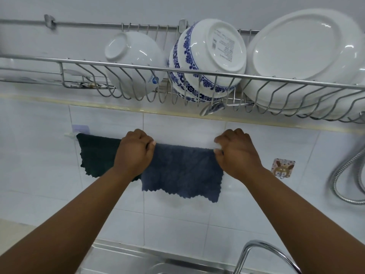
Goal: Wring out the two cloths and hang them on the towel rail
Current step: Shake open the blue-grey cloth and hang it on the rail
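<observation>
A grey-blue cloth (pixel 182 172) hangs spread over the towel rail on the tiled wall. My left hand (pixel 135 152) pinches its upper left corner and my right hand (pixel 236 153) pinches its upper right corner. A dark green cloth (pixel 96 155) hangs on the same rail to the left, partly behind my left hand and wrist. Only the rail's white left end (pixel 70 134) shows; the cloths cover the remainder.
Above hangs a steel wire dish rack (pixel 65 62) holding a white bowl (pixel 134 62), a blue-patterned bowl (pixel 207 60) and white plates (pixel 302 54). A rabbit wall hook (pixel 283 168) and a metal hose (pixel 347 178) are to the right. A tap (pixel 262 254) and sink rim (pixel 126 254) lie below.
</observation>
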### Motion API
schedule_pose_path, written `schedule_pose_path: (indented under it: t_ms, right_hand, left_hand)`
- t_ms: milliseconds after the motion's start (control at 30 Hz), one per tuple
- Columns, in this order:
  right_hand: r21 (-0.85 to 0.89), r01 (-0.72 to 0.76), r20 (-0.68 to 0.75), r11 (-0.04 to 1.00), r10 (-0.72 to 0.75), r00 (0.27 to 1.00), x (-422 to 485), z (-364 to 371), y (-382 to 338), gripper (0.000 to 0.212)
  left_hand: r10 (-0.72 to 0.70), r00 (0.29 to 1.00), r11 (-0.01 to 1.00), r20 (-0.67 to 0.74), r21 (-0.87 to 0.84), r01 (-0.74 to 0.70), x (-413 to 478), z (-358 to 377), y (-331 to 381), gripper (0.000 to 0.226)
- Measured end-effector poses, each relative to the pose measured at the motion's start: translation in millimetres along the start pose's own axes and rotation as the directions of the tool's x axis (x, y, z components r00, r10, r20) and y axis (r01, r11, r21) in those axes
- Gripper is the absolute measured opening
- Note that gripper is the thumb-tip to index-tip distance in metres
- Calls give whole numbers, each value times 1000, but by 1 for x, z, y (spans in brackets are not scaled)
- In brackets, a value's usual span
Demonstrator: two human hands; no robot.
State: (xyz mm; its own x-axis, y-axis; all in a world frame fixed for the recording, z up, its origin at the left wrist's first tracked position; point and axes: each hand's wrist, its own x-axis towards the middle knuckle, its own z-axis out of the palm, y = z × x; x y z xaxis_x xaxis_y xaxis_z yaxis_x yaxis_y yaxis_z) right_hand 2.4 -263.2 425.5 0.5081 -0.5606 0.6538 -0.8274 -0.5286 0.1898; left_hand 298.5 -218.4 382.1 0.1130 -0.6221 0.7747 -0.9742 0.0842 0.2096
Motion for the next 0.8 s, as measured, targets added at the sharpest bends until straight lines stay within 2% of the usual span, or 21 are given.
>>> schedule_pose_path:
  t_ms: [33,167,300,367,533,800]
  right_hand:
    - [-8,2,-13,1000,-2,1000,-1,0,0,25]
    - [-65,15,116,998,-7,993,-7,5,1,30]
    - [-42,-23,30,999,24,999,-11,4,6,26]
    - [-43,-26,41,999,27,999,-14,4,6,25]
    - [207,-140,74,968,128,989,-23,9,5,22]
    - [334,-221,139,916,184,973,-27,9,5,17]
  left_hand:
    - [0,1000,1000,5,-4,0,-2,-1,0,37]
    - [-1,999,1000,51,-16,2,-11,-5,-3,32]
    - [22,993,1000,113,2,-23,-13,-8,-9,38]
    - [41,983,999,176,11,-44,-15,-8,-12,45]
    - [60,968,998,243,-3,-61,-15,-15,-9,52]
    - [95,948,988,305,88,-127,-24,-12,-12,58]
